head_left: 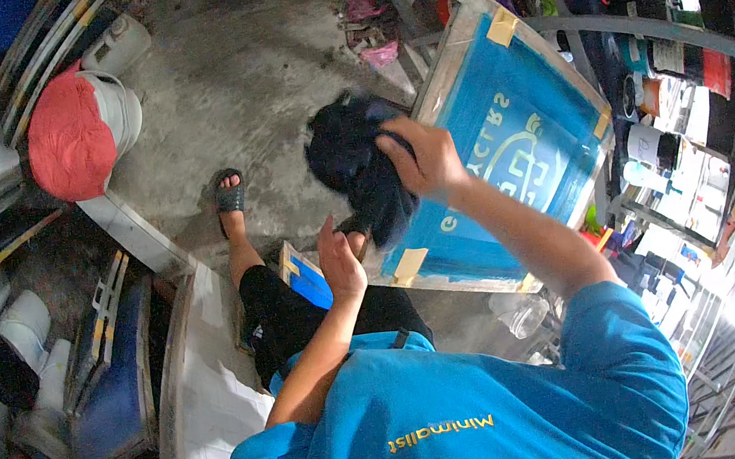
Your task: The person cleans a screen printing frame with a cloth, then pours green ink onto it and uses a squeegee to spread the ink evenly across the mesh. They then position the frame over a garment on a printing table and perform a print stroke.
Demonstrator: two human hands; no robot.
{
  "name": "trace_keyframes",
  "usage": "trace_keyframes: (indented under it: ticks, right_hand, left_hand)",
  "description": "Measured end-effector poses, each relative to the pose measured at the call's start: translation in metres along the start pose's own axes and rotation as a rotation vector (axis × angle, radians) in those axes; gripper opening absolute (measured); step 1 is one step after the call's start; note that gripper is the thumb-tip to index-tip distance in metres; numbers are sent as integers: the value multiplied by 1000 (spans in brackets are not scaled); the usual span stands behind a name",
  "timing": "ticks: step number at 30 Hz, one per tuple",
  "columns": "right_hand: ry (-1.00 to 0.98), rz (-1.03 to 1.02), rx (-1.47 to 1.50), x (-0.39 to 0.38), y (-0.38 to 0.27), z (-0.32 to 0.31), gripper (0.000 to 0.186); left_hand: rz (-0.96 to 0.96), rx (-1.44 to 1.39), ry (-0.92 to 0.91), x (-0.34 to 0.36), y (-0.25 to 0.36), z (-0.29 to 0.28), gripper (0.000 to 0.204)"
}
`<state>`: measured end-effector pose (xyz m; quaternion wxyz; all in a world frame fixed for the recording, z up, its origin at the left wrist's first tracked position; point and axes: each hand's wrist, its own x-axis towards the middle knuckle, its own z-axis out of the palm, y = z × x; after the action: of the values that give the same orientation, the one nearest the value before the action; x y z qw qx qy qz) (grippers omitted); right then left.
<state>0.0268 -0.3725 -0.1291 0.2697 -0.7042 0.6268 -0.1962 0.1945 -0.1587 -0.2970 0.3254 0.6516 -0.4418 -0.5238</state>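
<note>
Right hand [426,156] has its fingers clamped on a limp, bunched-up black cloth [345,151], roughly 12 o'clock of centre. Left hand [342,263], at the cloth's 7 o'clock, looks empty, fingers loosely apart; can't tell if they're touching it. Pale-framed, flat blue screen [518,141] at 2 o'clock, partly hidden by the right forearm [531,221].

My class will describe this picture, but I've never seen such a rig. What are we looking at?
There is no machine here, just a person's two bare hands. A fisheye camera on the person's head looks down, so straight edges bend near the rim. The right hand grips a bunched dark cloth, which overlaps the left edge of a framed blue screen bearing a pale design. The left hand is open nearby, apparently holding nothing. Grey floor shows beyond.
</note>
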Motion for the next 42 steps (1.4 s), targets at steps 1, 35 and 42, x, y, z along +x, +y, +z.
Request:
trace_keyframes:
  ticks: [1,35,42]
  right_hand:
    - [-20,68,83,-12,-10,-7,15]
    - [12,697,-762,91,404,-264,81]
    - [-105,508,173,163,227,-172,85]
  left_hand:
    - [63,12,32,0,-1,-2,66]
    - [-92,112,20,8,16,3,66]
    - [29,208,33,8,11,6,59]
